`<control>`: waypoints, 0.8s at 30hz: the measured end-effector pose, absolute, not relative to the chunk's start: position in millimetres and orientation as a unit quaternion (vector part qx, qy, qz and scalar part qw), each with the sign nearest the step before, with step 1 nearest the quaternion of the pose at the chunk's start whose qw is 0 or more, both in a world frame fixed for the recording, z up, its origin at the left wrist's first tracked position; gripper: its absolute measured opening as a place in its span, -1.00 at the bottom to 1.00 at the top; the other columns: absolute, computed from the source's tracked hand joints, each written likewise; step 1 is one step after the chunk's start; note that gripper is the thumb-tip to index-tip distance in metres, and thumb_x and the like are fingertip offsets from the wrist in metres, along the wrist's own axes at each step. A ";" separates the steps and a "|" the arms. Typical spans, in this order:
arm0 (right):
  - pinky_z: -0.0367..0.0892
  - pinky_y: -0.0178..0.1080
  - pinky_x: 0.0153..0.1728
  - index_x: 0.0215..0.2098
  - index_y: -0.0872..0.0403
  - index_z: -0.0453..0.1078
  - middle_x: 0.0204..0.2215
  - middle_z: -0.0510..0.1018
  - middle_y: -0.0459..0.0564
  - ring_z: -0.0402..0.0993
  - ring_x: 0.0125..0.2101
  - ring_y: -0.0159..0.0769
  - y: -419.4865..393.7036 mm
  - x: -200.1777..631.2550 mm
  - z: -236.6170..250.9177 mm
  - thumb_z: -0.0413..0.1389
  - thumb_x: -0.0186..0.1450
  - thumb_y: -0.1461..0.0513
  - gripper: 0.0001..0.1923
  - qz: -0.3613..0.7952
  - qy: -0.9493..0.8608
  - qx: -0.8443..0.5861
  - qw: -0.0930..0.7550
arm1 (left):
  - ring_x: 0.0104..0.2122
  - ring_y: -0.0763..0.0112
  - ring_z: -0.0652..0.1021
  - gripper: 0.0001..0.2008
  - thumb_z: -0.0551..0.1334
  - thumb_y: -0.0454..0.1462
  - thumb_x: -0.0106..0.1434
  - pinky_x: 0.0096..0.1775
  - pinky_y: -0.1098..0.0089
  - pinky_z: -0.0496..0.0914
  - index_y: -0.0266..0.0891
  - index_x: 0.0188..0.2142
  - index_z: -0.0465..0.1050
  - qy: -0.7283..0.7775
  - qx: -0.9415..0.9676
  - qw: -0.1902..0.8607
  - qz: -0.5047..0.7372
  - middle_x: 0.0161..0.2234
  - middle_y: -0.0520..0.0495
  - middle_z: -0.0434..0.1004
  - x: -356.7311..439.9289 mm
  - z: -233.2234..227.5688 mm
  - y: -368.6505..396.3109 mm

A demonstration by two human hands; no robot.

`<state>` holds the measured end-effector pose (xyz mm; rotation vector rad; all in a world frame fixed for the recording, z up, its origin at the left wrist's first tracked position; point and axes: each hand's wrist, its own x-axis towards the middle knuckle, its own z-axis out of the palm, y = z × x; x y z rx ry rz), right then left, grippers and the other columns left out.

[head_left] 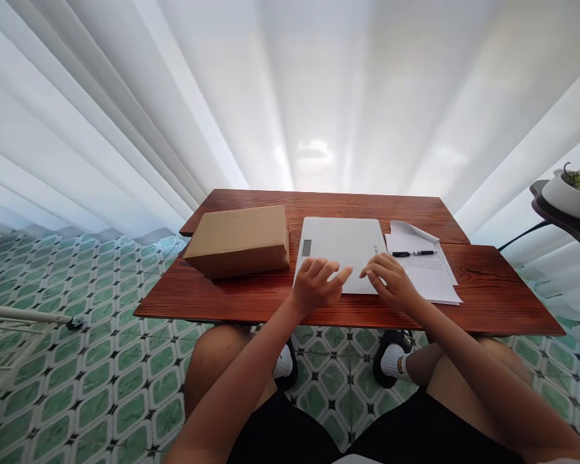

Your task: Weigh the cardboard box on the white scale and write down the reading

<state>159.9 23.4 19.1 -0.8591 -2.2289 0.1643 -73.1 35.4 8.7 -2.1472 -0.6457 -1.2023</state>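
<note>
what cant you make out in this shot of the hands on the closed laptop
Head view, the only one:
- Near edge of the laptop: covered by the left hand and right hand, so the grip is unclear.
- Writing on the paper under the pen: too small to read.
- Box: closed, contents hidden.
- Bowl at the right: cut off by the picture's edge.
- Table legs: hidden under its top.
</note>
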 end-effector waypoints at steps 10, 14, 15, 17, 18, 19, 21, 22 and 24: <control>-0.01 -0.21 -0.40 -0.42 0.07 0.33 -0.55 0.46 -0.09 0.21 -0.53 -0.37 18.8 169.3 3.8 -0.12 0.51 0.24 -0.64 -0.024 -0.929 -0.275 0.245 | -0.47 0.39 0.38 -0.94 0.15 -0.36 0.30 -0.40 0.30 0.16 -0.17 -0.26 0.34 -0.152 -0.877 0.274 -0.364 -0.42 0.02 0.46 -49.7 -13.3 19.2; -0.13 -0.22 -0.47 -0.42 0.07 0.30 -0.61 0.42 -0.12 0.14 -0.62 -0.41 14.6 166.8 -6.7 -0.13 0.52 0.20 -0.63 -0.029 -0.943 -0.264 0.200 | -0.49 0.42 0.35 -0.88 0.19 -0.38 0.30 -0.42 0.33 0.15 -0.16 -0.34 0.28 -0.129 -0.888 0.272 -0.348 -0.48 0.06 0.41 -51.2 -17.4 18.1; -0.16 -0.22 -0.48 -0.42 0.08 0.29 -0.61 0.43 -0.12 0.14 -0.63 -0.41 13.5 165.4 -8.5 -0.13 0.52 0.20 -0.64 -0.028 -0.946 -0.260 0.190 | -0.50 0.42 0.35 -0.87 0.19 -0.38 0.30 -0.43 0.33 0.15 -0.16 -0.34 0.27 -0.121 -0.892 0.269 -0.342 -0.49 0.07 0.39 -51.8 -17.6 17.8; -0.18 -0.21 -0.49 -0.42 0.08 0.29 -0.60 0.46 -0.10 0.17 -0.64 -0.42 11.8 162.3 -10.6 -0.13 0.51 0.20 -0.65 -0.025 -0.952 -0.254 0.172 | -0.51 0.43 0.34 -0.84 0.20 -0.40 0.29 -0.44 0.35 0.15 -0.16 -0.36 0.25 -0.107 -0.901 0.262 -0.330 -0.52 0.09 0.35 -52.9 -16.7 17.0; -0.19 -0.21 -0.50 -0.42 0.08 0.28 -0.60 0.47 -0.09 0.19 -0.64 -0.41 11.2 161.0 -11.0 -0.13 0.51 0.20 -0.65 -0.023 -0.954 -0.251 0.163 | -0.52 0.43 0.33 -0.83 0.20 -0.40 0.29 -0.44 0.35 0.15 -0.16 -0.37 0.24 -0.100 -0.905 0.258 -0.324 -0.53 0.09 0.33 -53.3 -15.9 16.7; -0.19 -0.21 -0.51 -0.42 0.08 0.29 -0.60 0.48 -0.08 0.21 -0.64 -0.40 10.7 160.0 -11.2 -0.12 0.50 0.20 -0.65 -0.020 -0.956 -0.250 0.155 | -0.52 0.43 0.32 -0.82 0.20 -0.41 0.28 -0.45 0.36 0.15 -0.16 -0.38 0.23 -0.093 -0.909 0.255 -0.317 -0.54 0.10 0.31 -53.6 -14.9 16.4; -0.19 -0.21 -0.52 -0.43 0.08 0.30 -0.61 0.49 -0.07 0.26 -0.64 -0.38 10.1 158.7 -11.3 -0.11 0.50 0.18 -0.64 -0.015 -0.959 -0.247 0.140 | -0.54 0.44 0.29 -0.81 0.19 -0.42 0.28 -0.46 0.36 0.14 -0.16 -0.39 0.22 -0.078 -0.916 0.249 -0.305 -0.55 0.11 0.29 -53.8 -13.1 16.4; -0.19 -0.21 -0.53 -0.43 0.08 0.31 -0.61 0.50 -0.06 0.28 -0.64 -0.36 9.9 158.5 -11.4 -0.11 0.50 0.16 -0.63 -0.013 -0.960 -0.245 0.134 | -0.54 0.43 0.28 -0.80 0.19 -0.42 0.28 -0.47 0.36 0.13 -0.15 -0.40 0.21 -0.071 -0.919 0.247 -0.299 -0.55 0.11 0.27 -53.8 -12.4 16.6; -0.17 -0.22 -0.53 -0.44 0.09 0.33 -0.60 0.52 -0.04 0.32 -0.62 -0.35 9.6 158.8 -11.7 -0.10 0.50 0.15 -0.61 -0.007 -0.963 -0.239 0.122 | -0.55 0.43 0.26 -0.80 0.20 -0.41 0.26 -0.48 0.35 0.09 -0.15 -0.41 0.21 -0.055 -0.925 0.245 -0.287 -0.56 0.12 0.24 -53.2 -11.4 17.8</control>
